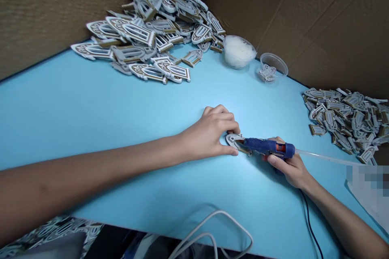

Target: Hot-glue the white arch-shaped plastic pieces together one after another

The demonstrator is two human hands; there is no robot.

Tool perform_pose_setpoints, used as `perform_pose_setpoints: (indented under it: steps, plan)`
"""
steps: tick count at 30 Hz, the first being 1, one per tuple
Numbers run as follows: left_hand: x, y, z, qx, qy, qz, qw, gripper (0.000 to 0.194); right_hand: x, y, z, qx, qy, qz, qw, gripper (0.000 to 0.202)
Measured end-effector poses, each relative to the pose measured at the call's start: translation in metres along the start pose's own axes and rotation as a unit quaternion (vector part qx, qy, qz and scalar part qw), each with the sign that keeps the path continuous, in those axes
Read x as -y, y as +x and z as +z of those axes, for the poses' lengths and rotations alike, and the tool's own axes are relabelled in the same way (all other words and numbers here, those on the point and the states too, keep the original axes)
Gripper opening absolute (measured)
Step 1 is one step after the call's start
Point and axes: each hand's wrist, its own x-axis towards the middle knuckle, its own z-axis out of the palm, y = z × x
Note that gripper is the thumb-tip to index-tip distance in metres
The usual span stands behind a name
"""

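My right hand (288, 166) is wrapped round a blue hot glue gun (264, 145), a clear glue stick (322, 156) poking out of its back end. The gun's nozzle points left, over a small white arch-shaped cutout piece (233, 141) on the table. Thumb and fingers of my left hand (214, 133) grip that piece at its left end and hold it against the table. The gun's tip hides part of the piece, so whether glue is on it cannot be seen.
A big heap of white and gold arch pieces (164, 24) lies at the back left, a smaller heap (349, 117) at the right. Two plastic tubs (238, 52) stand by the cardboard wall (319, 20). A white cable (225, 214) loops over the front edge; a black cord (309, 218) trails from the gun.
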Motion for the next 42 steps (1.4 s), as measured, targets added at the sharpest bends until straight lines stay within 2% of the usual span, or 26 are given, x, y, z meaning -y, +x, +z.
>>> perform_pose_setpoints:
  steps: [3, 6, 9, 11, 15, 17, 19, 21, 24, 28, 30, 34, 37, 42]
  plan:
    - [0.0, 0.0, 0.0, 0.004, 0.0, 0.005, 1.0, 0.035, -0.009, -0.002, -0.001, -0.05, 0.115, 0.012, 0.992, 0.061]
    - [0.0, 0.0, 0.0, 0.009, 0.001, 0.006, 1.0, 0.036, -0.015, -0.003, -0.002, -0.129, 0.161, 0.027, 0.978, 0.061]
    - [0.0, -0.002, -0.001, 0.012, 0.0, 0.016, 1.0, 0.049, -0.016, -0.004, -0.001, -0.146, 0.172, 0.028, 0.974, 0.059]
    - [-0.001, -0.003, -0.001, 0.021, -0.005, 0.046, 0.999, 0.056, -0.015, -0.004, 0.0, -0.157, 0.178, 0.021, 0.971, 0.058]
    - [-0.004, -0.006, -0.001, 0.033, 0.025, 0.096, 0.994, 0.049, -0.011, -0.003, 0.002, -0.181, 0.189, 0.017, 0.965, 0.058]
    - [-0.005, -0.007, -0.004, 0.019, 0.043, 0.095, 0.994, 0.057, -0.01, -0.002, 0.002, -0.185, 0.193, 0.021, 0.963, 0.058]
    - [-0.005, -0.007, -0.009, 0.008, 0.044, 0.098, 0.994, 0.062, -0.01, -0.001, 0.001, -0.181, 0.195, 0.022, 0.964, 0.059]
    - [-0.003, -0.005, -0.015, 0.014, 0.044, 0.118, 0.992, 0.054, -0.01, -0.002, -0.001, -0.167, 0.193, 0.019, 0.967, 0.059]
    - [0.002, -0.003, -0.021, 0.045, 0.066, 0.153, 0.985, 0.047, -0.011, -0.005, -0.004, -0.11, 0.177, 0.014, 0.978, 0.059]
    - [0.008, -0.002, -0.02, 0.047, 0.077, 0.131, 0.987, 0.025, -0.01, -0.007, -0.006, -0.029, 0.117, -0.016, 0.993, 0.053]
    - [0.009, -0.001, -0.017, 0.039, 0.063, 0.114, 0.991, 0.022, -0.006, -0.006, -0.005, -0.009, 0.059, -0.038, 0.997, 0.045]
    - [0.009, 0.0, -0.011, 0.023, 0.037, 0.099, 0.994, 0.026, 0.0, -0.004, 0.001, 0.002, -0.033, -0.07, 0.997, 0.034]
    - [0.007, -0.001, -0.009, 0.022, 0.06, 0.088, 0.994, 0.035, 0.001, -0.003, 0.004, -0.01, -0.052, -0.054, 0.997, 0.032]
    - [0.005, -0.003, -0.006, 0.023, 0.091, 0.079, 0.992, 0.033, 0.001, -0.002, 0.006, -0.018, -0.058, -0.03, 0.998, 0.035]
